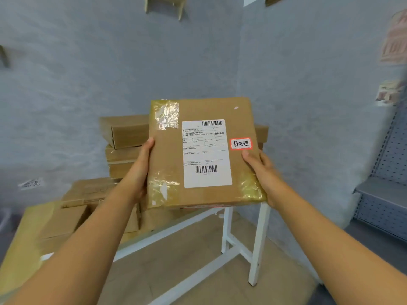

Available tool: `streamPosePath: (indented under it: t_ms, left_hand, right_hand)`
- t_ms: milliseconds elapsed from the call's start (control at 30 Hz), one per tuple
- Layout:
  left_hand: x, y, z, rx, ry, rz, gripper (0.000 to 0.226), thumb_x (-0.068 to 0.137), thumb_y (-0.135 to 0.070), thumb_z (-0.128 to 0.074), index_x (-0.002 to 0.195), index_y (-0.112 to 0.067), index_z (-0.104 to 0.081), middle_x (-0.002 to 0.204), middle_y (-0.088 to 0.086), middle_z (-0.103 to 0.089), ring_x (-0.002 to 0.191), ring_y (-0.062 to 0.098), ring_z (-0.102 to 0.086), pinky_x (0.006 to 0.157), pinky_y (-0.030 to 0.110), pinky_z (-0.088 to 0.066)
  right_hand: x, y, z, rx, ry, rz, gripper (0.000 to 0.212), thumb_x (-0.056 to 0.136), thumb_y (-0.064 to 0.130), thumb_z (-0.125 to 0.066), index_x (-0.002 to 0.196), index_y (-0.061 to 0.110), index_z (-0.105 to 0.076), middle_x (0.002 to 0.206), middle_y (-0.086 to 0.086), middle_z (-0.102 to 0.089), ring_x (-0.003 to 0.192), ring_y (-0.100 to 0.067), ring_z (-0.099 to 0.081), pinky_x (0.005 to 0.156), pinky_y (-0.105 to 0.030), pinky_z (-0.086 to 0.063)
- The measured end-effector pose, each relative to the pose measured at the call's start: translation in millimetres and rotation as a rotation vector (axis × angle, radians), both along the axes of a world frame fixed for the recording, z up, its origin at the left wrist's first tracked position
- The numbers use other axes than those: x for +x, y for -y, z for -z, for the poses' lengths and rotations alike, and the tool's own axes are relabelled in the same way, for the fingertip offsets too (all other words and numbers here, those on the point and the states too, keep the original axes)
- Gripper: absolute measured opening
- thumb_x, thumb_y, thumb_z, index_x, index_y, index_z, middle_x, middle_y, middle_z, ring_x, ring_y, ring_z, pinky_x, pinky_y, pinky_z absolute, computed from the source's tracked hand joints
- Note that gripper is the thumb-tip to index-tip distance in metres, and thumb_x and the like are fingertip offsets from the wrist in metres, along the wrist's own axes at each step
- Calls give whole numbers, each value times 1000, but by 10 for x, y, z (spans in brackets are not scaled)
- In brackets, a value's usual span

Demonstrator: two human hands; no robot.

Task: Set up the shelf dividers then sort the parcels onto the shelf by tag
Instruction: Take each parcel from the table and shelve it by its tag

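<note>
- The left hand (141, 170) gripped the left edge of the parcel (204, 155), thumb lying along the front face and fingers hidden behind it.
- The right hand (262, 175) gripped the lower right edge in the same way, its thumb pressed to the face just below the red-bordered tag (241, 143).
- The parcel was held up in the air in front of the person, tilted with its face toward the camera, above the table (226, 234) and clear of the stacked boxes (125, 137) behind it.
- Both grips sat on edges wrapped in glossy tape; a slip there seemed the likeliest fault, and the parcel could have dropped to the floor or onto the stack.
- The right thumb lay close to the tag; sliding upward, it might have covered or smudged the handwriting and caused a wrong sort.
- The stack behind looked uneven, its top box askew; a knock from the parcel or an elbow could have toppled it.
- The shelf (383, 194) stood well apart to the right, blurred at the frame edge; no dividers could be made out on it, so the parcel might have landed in the wrong section.
</note>
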State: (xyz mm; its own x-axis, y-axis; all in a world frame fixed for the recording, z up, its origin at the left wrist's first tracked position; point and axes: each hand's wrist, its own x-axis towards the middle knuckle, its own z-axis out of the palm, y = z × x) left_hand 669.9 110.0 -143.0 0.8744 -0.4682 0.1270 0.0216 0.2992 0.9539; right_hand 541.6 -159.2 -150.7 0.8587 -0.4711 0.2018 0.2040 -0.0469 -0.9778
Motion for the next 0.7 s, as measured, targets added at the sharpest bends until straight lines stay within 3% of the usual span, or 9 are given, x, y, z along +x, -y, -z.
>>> streamPosePath:
  t_ms: [167,333,533,633,700]
  left_hand:
    - [-4,39,120,27,-21,-40,53,84,-69,-60,119,-30,-66,109,5,-76,96,25,-74,71,37,-61]
    - [-17,299,96,-68,-53,-1,47,84,-58,-65,119,-26,-68,106,8,-76,88,27,-76,64,39,-60]
    - [-28,1070,13,-63,59,164,49,89,-55,-63,126,-24,-66,120,11,-72,107,34,-70,95,55,-53]
    - [-122,1551,41,-61,15,264,57,85,-57,-67,129,-21,-63,120,13,-71,109,36,-69,97,56,-51]
    - [-233,1875,41,-47,-7,332,59,84,-57,-68,128,-20,-63,120,14,-71,107,35,-69,96,55,-52]
  right_hand:
    - [-3,-27,-31,-48,103,36,63,79,53,-77,134,35,-54,118,9,-69,89,-6,-74,67,-24,-59]
    - [-109,96,-27,-20,128,93,67,75,55,-76,134,35,-51,121,8,-67,95,-10,-74,72,-27,-61]
    - [-520,547,33,-15,93,318,55,89,47,-68,135,24,-49,113,4,-68,74,0,-73,54,-14,-53]
    - [-866,801,45,-96,38,456,53,89,53,-65,132,26,-49,113,5,-68,78,1,-72,61,-15,-55]
    - [-1133,949,35,-118,1,539,60,85,60,-65,133,26,-50,117,3,-68,92,-9,-73,77,-29,-58]
